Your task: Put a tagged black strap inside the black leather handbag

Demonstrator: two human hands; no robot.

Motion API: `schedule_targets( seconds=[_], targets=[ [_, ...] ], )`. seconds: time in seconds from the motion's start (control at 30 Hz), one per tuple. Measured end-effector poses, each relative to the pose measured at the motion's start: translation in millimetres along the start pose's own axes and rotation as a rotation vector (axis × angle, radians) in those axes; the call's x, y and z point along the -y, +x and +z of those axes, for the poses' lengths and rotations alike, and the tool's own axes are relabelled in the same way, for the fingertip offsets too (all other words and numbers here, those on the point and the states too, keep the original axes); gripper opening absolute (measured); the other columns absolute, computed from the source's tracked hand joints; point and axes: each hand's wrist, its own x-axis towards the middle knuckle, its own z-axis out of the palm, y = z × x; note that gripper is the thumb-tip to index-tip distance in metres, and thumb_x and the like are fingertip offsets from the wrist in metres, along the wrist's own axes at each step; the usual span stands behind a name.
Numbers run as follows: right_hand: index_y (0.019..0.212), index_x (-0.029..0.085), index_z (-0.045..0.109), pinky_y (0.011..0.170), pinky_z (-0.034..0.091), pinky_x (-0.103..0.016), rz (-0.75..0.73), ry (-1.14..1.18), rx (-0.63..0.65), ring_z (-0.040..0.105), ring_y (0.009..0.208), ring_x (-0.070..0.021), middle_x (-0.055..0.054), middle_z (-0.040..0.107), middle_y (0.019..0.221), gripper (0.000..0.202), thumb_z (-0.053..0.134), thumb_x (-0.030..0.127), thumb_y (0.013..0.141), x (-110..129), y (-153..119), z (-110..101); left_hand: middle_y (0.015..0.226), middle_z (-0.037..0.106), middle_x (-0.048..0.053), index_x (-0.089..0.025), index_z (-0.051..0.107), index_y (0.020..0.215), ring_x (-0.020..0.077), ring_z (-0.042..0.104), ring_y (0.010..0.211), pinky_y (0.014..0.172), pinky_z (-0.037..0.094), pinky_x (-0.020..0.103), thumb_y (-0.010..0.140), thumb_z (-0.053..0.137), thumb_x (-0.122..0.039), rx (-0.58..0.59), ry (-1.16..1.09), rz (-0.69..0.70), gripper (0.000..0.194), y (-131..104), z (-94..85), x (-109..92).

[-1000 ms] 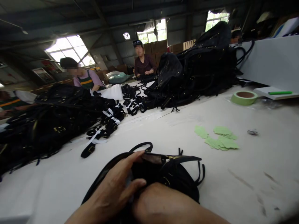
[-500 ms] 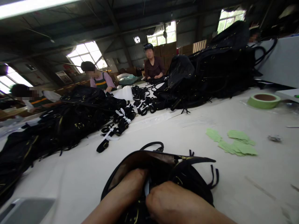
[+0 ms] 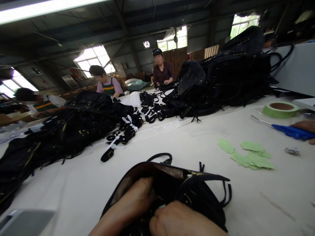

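Observation:
A black bag [image 3: 204, 193] with gold zip teeth and a pale brownish lining lies unzipped in front of me. My left hand [image 3: 145, 190] reaches inside its mouth, and the bag's dark interior hides the fingers. Close by on the right, my right hand [image 3: 169, 216] is curled closed at the near side of the opening. What its fingers hold is hidden. A small pale sliver shows beside the right knuckles. The bag's thin handle [image 3: 161, 155] stands up at the far rim, and loose strap ends [image 3: 227, 193] hang on the right.
Black bags are heaped at left [image 3: 73, 127] and back right [image 3: 228, 75], with buckled straps [image 3: 123, 134] between. Green paper pieces [image 3: 248, 157], a tape roll [image 3: 280, 109] and another person's hand [image 3: 305, 126] by a blue-handled tool [image 3: 292, 131] are right. Several co-workers sit beyond.
Another person's hand with the blue-handled tool has come in from the right edge. My right hand has shifted slightly left and down; less of the white piece between my hands shows.

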Motion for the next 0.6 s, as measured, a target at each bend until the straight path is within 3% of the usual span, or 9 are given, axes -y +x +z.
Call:
schedule_targets(
  seconds=[0.1, 0.2, 0.37, 0.47, 0.6],
  targets=[
    [0.096, 0.011, 0.069, 0.037, 0.026, -0.024, -0.016, 0.013, -0.027, 0.065, 0.063, -0.0182, -0.007, 0.071, 0.086, 0.021, 0.051, 0.01, 0.086, -3, 1, 0, 0.117, 0.063, 0.003, -0.023, 0.057, 0.115, 0.0233, 0.054, 0.115, 0.1, 0.041, 0.033, 0.075, 0.056, -0.022, -0.136, -0.131, 0.002, 0.039, -16, -10.7, 9],
    [0.093, 0.011, 0.069, 0.039, 0.028, -0.024, 0.002, 0.031, -0.044, 0.065, 0.062, -0.0194, -0.008, 0.071, 0.083, 0.021, 0.051, 0.01, 0.081, -7, 6, 7, 0.119, 0.062, 0.003, -0.022, 0.055, 0.117, 0.0234, 0.055, 0.113, 0.099, 0.044, 0.034, 0.079, 0.057, -0.032, -0.149, -0.337, -0.019, 0.039, -26, -14.0, 18],
    [0.083, 0.012, 0.069, 0.038, 0.026, -0.025, -0.031, 0.016, -0.098, 0.067, 0.061, -0.0219, -0.007, 0.07, 0.076, 0.018, 0.052, 0.012, 0.075, -12, 13, 22, 0.127, 0.06, 0.008, -0.019, 0.057, 0.118, 0.0257, 0.051, 0.12, 0.105, 0.038, 0.039, 0.084, 0.051, -0.043, -0.161, -0.229, -0.133, 0.042, -20, -7.4, 29],
    [0.08, 0.013, 0.069, 0.039, 0.028, -0.025, -0.043, -0.013, -0.15, 0.065, 0.056, -0.0212, -0.007, 0.07, 0.074, 0.019, 0.051, 0.013, 0.075, -14, 13, 30, 0.125, 0.062, 0.008, -0.017, 0.058, 0.119, 0.0247, 0.055, 0.117, 0.101, 0.041, 0.035, 0.084, 0.048, -0.044, -0.094, -0.223, -0.169, 0.045, -14, -8.5, 31],
    [0.079, 0.014, 0.067, 0.043, 0.035, -0.024, -0.036, 0.039, -0.187, 0.061, 0.053, -0.0192, -0.006, 0.068, 0.072, 0.018, 0.05, 0.012, 0.076, -17, 13, 39, 0.104, 0.072, 0.008, -0.015, 0.067, 0.104, 0.0263, 0.065, 0.096, 0.088, 0.049, 0.038, 0.084, 0.047, -0.042, 0.05, -0.14, -0.201, 0.039, -6, -8.6, 31]
  ],
)
